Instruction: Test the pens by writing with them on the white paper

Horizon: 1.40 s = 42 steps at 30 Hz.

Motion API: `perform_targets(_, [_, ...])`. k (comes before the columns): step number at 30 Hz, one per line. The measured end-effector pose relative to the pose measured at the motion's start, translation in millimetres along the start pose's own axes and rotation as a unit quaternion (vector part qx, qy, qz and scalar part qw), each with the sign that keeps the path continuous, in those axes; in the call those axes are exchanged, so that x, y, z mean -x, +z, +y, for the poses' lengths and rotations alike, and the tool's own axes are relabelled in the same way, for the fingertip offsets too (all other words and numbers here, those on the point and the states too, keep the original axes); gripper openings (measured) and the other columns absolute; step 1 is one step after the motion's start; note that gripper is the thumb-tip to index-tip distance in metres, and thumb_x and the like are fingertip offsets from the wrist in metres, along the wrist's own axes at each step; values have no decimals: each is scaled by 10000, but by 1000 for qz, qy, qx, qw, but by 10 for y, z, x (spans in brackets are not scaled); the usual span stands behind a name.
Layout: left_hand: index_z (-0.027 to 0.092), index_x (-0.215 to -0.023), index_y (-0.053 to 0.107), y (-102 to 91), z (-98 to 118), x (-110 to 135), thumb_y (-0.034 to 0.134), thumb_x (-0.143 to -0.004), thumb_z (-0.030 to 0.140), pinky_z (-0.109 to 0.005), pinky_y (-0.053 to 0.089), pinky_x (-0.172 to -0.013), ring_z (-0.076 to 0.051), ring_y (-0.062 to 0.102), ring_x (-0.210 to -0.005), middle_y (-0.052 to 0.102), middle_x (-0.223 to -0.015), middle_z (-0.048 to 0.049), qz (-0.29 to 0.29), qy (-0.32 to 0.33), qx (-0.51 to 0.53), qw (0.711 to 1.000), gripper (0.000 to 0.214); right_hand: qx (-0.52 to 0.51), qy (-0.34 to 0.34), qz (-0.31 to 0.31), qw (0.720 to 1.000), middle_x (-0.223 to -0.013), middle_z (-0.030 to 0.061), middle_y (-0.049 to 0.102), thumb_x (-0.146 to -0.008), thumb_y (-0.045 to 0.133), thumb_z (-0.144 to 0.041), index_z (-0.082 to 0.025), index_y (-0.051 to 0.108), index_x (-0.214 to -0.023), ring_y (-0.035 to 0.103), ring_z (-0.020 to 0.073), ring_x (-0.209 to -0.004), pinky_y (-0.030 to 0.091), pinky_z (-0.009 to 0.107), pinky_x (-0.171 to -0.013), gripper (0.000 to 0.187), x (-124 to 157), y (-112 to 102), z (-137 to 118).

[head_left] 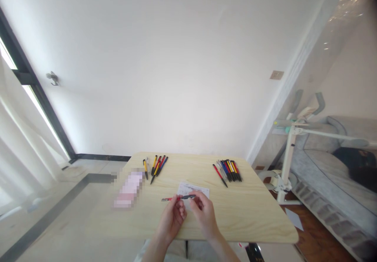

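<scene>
A red pen [167,199] with a black grip lies level between my two hands, above the near middle of the table. My left hand [173,215] pinches its red barrel. At the black end, the thumb and fingers of my right hand [204,211] close on the pen. Partly covered by my hands, a printed sheet of paper [202,189] lies flat beneath. To the left, several yellow, red and blue pens [158,166] are loosely grouped. On the right, several pens [231,171] lie side by side, with a separate red pen [219,175] slanting beside them.
The light wooden table [253,207] has rounded corners and stands near a white wall [188,77]. A blurred pink item [129,191] lies at its left side. An exercise bike [287,164] and a grey sofa [338,164] stand to the right, a curtain [20,152] at the left.
</scene>
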<state>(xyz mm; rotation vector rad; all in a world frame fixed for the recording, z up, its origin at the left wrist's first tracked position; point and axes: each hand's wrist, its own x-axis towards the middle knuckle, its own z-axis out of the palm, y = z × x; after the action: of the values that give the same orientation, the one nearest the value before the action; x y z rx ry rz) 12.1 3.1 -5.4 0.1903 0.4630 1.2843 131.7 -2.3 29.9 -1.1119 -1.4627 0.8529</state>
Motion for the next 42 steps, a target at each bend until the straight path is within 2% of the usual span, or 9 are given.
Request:
perform_targets(4, [118, -726, 564, -15, 3, 1, 574, -755, 241, -162, 369, -433, -43, 453, -440, 539, -537, 18, -3, -7, 18, 1000, 127, 25, -9, -23, 999, -657, 13, 586, -772, 515, -266, -155, 595, -880, 488, 116, -540, 385, 201, -489, 175, -48, 8, -61])
perform_targets(10, [119, -768, 568, -21, 9, 1, 563, -765, 254, -163, 378, -440, -48, 473, -456, 563, -563, 8, -4, -7, 34, 999, 135, 41, -17, -59, 997, -691, 25, 607, -768, 514, -252, -155, 602, -861, 492, 114, -541, 384, 200, -489, 161, -95, -9, -81])
perform_targets(24, [109, -780, 588, -39, 20, 4, 549, -776, 212, -159, 400, -453, -50, 498, -464, 588, -566, -4, 2, -6, 44, 999, 111, 91, -51, -74, 992, -672, 12, 611, -766, 507, -252, -166, 607, -836, 501, 108, -536, 390, 191, -488, 149, -96, -16, -190])
perform_targets(33, [107, -774, 586, -32, 10, 10, 562, -765, 201, -160, 395, -447, -47, 486, -462, 578, -563, 1, 13, 3, 33, 999, 97, 84, -40, -71, 993, -673, 14, 613, -770, 499, -257, -167, 596, -841, 509, 114, -543, 392, 195, -492, 150, -100, -35, -144])
perform_targets(42, [102, -806, 582, -6, 16, 11, 568, -756, 181, -160, 389, -427, -47, 475, -444, 574, -556, 2, 23, 7, 25, 999, 95, 103, -44, -56, 992, -635, 1, 582, -761, 496, -252, -160, 593, -854, 438, 89, -472, 346, 181, -432, 163, -132, -122, -114])
